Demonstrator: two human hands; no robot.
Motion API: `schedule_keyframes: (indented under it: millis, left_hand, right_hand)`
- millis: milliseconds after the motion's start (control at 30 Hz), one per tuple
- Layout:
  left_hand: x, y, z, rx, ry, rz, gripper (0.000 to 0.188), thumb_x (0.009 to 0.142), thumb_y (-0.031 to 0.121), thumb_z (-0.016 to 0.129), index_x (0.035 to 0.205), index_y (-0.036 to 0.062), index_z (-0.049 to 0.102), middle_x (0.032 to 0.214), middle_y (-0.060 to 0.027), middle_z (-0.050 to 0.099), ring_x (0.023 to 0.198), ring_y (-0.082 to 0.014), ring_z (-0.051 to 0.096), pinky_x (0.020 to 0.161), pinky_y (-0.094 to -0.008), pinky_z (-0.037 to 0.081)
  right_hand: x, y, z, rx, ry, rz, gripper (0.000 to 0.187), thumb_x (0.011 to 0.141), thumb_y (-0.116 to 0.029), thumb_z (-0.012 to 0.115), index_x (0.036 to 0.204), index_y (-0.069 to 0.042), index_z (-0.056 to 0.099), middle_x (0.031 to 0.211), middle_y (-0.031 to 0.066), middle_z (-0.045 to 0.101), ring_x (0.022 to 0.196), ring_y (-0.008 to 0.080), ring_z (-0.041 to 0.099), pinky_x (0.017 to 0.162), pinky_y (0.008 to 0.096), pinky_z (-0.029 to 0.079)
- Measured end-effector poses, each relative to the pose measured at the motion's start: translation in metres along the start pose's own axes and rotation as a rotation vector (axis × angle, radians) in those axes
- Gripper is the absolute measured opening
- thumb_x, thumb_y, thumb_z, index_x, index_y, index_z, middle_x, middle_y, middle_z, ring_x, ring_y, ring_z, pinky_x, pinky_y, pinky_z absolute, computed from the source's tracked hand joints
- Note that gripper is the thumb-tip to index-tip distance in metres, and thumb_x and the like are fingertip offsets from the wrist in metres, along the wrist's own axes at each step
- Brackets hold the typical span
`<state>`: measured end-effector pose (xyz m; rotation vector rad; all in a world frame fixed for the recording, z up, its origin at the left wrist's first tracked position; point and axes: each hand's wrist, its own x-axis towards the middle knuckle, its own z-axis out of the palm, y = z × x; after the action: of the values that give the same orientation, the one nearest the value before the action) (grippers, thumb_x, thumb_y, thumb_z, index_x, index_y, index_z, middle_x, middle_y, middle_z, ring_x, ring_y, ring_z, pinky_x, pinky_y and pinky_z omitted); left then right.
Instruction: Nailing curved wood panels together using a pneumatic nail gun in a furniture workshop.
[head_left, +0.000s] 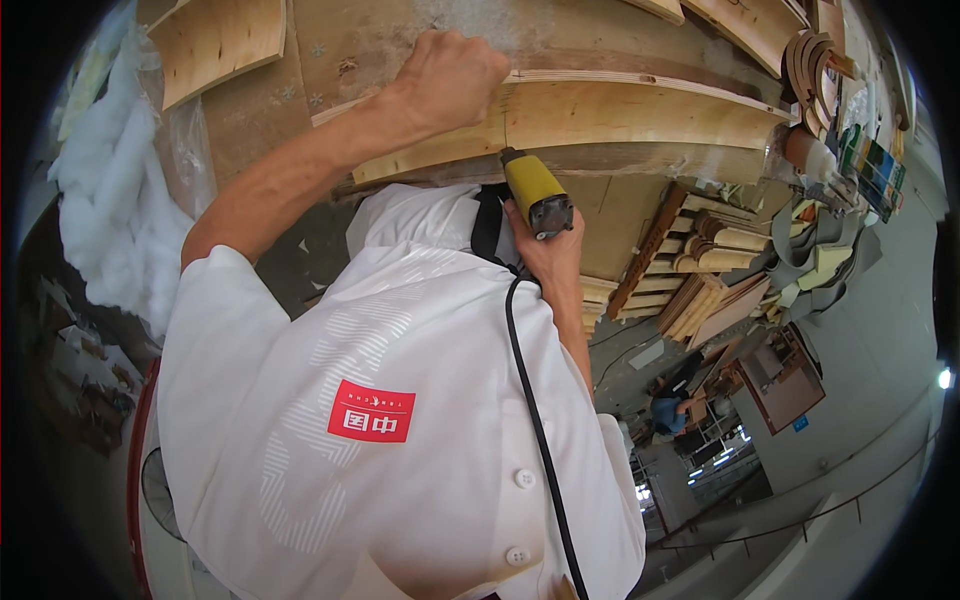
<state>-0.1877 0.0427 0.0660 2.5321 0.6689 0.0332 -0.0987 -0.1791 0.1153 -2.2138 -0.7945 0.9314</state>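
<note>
A curved pale plywood panel stands on its long edge along the near side of the workbench. My left hand is closed over the upper edge of this panel, left of its middle; its fingertips are hidden. Lower down, my right hand grips a yellow and black corded power drill, partly hiding its handle. The drill's nose points at the panel's near face. A thin dark line runs up the panel from that nose; whether it is a bit or a mark, I cannot tell. The black cord hangs down across my white shirt.
Another curved plywood piece lies on the dusty workbench at the far left. White fluffy stuffing hangs at the left. Nested curved wooden parts and a bottle stand right. Stacked boards sit below; a person is farther off.
</note>
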Motion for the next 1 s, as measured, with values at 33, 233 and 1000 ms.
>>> schedule_keyframes:
  millis: [33, 233, 1000]
  left_hand:
    - [0.0, 0.001, 0.0, 0.006, -0.009, -0.008, 0.02, 0.069, 0.018, 0.074, 0.079, 0.002, 0.066, 0.076, -0.0178, 0.067, 0.076, -0.0367, 0.068, 0.067, -0.0462, 0.055]
    - [-0.002, 0.006, -0.004, 0.036, -0.012, 0.002, 0.019, 0.069, 0.017, 0.074, 0.08, 0.0033, 0.066, 0.077, -0.0171, 0.067, 0.076, -0.0356, 0.068, 0.067, -0.046, 0.055]
    - [0.0, -0.002, 0.004, -0.042, 0.04, -0.083, 0.023, 0.065, 0.019, 0.074, 0.081, 0.0043, 0.068, 0.074, -0.0173, 0.067, 0.075, -0.0358, 0.069, 0.068, -0.046, 0.054]
  right_hand:
    - [0.0, -0.001, 0.0, 0.001, -0.002, 0.001, 0.029, 0.076, -0.012, 0.076, 0.1, 0.001, 0.066, 0.084, 0.0177, 0.069, 0.078, 0.0314, 0.069, 0.071, 0.0348, 0.052]
    - [0.001, -0.006, 0.003, -0.021, -0.027, 0.037, 0.024, 0.077, -0.012, 0.074, 0.095, -0.001, 0.064, 0.082, 0.0177, 0.068, 0.077, 0.0341, 0.067, 0.07, 0.0361, 0.051]
    - [-0.005, 0.036, 0.007, 0.112, 0.145, 0.115, 0.036, 0.075, -0.015, 0.081, 0.103, 0.002, 0.065, 0.092, 0.0146, 0.069, 0.082, 0.0229, 0.067, 0.076, 0.0331, 0.051]
